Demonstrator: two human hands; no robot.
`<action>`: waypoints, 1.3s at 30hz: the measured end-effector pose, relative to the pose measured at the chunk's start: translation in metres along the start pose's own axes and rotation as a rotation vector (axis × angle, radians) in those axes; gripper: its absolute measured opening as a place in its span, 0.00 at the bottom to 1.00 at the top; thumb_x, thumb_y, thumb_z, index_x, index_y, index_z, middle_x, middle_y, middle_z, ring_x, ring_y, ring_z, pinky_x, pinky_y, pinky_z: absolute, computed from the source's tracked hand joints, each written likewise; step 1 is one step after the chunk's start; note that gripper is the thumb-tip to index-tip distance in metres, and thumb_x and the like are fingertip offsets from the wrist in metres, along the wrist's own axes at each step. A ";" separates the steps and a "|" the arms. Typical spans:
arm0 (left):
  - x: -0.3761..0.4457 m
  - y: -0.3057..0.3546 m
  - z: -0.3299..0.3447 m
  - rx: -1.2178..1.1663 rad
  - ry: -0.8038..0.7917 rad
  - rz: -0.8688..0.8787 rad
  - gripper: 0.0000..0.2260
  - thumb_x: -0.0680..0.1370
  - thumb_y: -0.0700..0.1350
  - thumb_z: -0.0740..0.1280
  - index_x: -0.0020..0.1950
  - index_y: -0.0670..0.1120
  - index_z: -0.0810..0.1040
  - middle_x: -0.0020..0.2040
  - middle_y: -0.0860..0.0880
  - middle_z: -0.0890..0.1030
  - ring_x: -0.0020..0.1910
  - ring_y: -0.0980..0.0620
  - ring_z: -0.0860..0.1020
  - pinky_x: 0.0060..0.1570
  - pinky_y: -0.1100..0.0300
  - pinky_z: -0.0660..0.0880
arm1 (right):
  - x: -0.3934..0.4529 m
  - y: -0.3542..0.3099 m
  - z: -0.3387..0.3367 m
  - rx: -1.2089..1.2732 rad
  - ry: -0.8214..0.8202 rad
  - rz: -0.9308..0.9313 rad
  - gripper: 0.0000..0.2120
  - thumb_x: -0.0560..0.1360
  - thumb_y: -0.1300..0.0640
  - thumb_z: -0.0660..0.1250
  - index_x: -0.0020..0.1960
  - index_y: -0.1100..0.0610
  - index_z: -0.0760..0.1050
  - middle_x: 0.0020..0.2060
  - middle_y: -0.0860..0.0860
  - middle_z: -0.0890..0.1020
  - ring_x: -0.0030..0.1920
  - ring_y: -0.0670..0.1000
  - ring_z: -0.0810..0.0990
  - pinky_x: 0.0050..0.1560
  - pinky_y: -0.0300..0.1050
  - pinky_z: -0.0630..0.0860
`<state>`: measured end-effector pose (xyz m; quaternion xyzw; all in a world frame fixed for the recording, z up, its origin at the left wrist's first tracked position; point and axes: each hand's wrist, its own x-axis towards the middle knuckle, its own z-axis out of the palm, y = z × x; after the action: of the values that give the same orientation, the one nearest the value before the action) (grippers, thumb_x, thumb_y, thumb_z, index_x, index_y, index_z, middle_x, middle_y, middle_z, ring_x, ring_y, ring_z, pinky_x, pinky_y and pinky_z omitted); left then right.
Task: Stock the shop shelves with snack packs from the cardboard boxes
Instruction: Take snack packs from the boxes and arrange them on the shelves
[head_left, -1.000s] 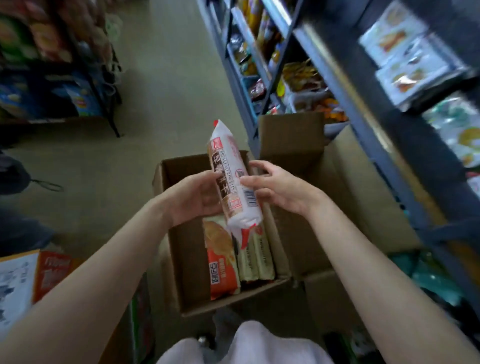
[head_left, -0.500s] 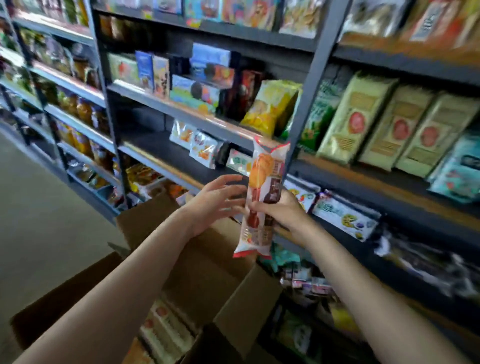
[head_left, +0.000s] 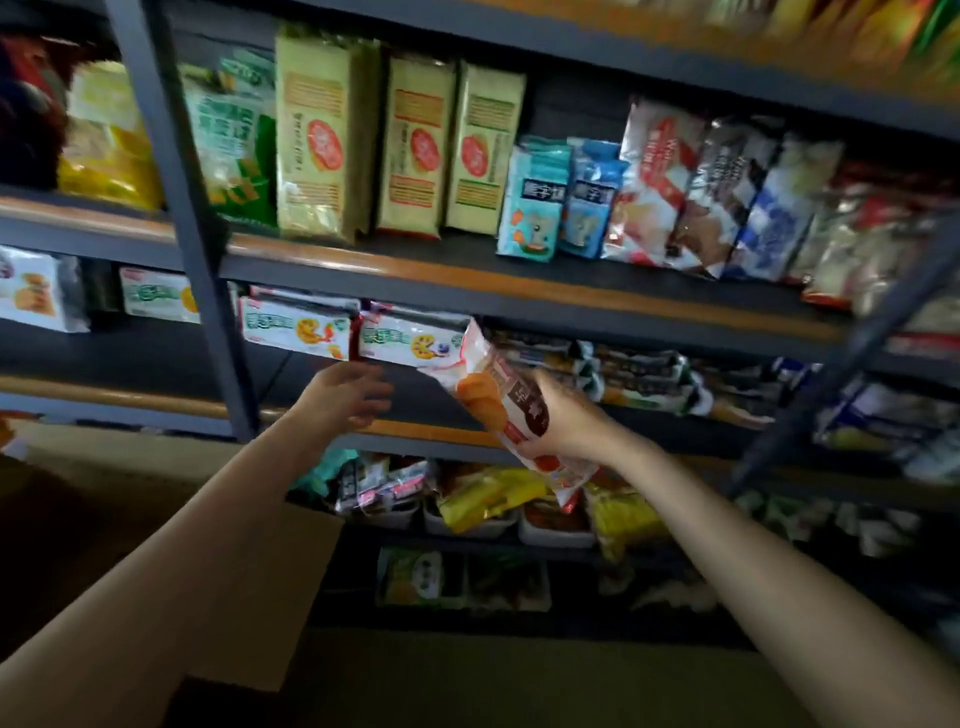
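The right hand (head_left: 558, 423) holds the snack pack (head_left: 511, 410) with its grip curled round the pack's lower half. The left hand (head_left: 345, 395), which half a second ago touched the pack, has let go and now hovers apart to the left, fingers loosely spread and holding nothing. The pack has also tilted from near upright to a slant, its top end leaning left toward the middle shelf (head_left: 415, 431), just beside the white packs (head_left: 410, 340) stacked there.

Judgement: carrying has passed to one hand, and placement on the middle shelf appears imminent; the pack is not yet resting on it.

Condition of the pack: long, narrow, white wrapper with orange biscuit picture, dark brown label panel, red trim at the bottom end. Print blurred, unreadable. A cardboard box (head_left: 280, 587) flap shows below the left forearm.
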<state>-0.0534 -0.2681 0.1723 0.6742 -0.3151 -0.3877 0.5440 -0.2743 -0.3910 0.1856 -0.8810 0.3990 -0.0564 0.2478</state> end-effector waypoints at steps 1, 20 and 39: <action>0.003 -0.001 0.025 0.042 -0.011 -0.002 0.06 0.79 0.37 0.60 0.55 0.41 0.73 0.41 0.46 0.80 0.33 0.58 0.79 0.32 0.67 0.72 | -0.005 0.025 -0.004 -0.047 -0.016 0.010 0.42 0.67 0.50 0.76 0.73 0.53 0.57 0.67 0.50 0.69 0.65 0.52 0.70 0.60 0.47 0.72; 0.031 0.012 0.571 0.813 -0.714 0.376 0.18 0.79 0.42 0.62 0.68 0.46 0.67 0.66 0.49 0.70 0.64 0.50 0.71 0.51 0.68 0.65 | -0.160 0.489 -0.163 -0.010 0.099 0.583 0.34 0.65 0.53 0.77 0.62 0.53 0.60 0.53 0.52 0.76 0.55 0.58 0.77 0.57 0.59 0.72; 0.095 -0.035 0.726 1.091 -0.331 0.208 0.32 0.78 0.42 0.62 0.77 0.46 0.48 0.76 0.43 0.42 0.75 0.41 0.51 0.71 0.53 0.56 | -0.029 0.614 -0.171 -0.209 0.167 0.203 0.31 0.70 0.57 0.71 0.69 0.57 0.60 0.61 0.56 0.74 0.61 0.59 0.74 0.58 0.51 0.67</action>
<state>-0.6343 -0.6970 0.0428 0.7529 -0.6148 -0.2141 0.0963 -0.7588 -0.7795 0.0415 -0.8494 0.5089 -0.0625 0.1252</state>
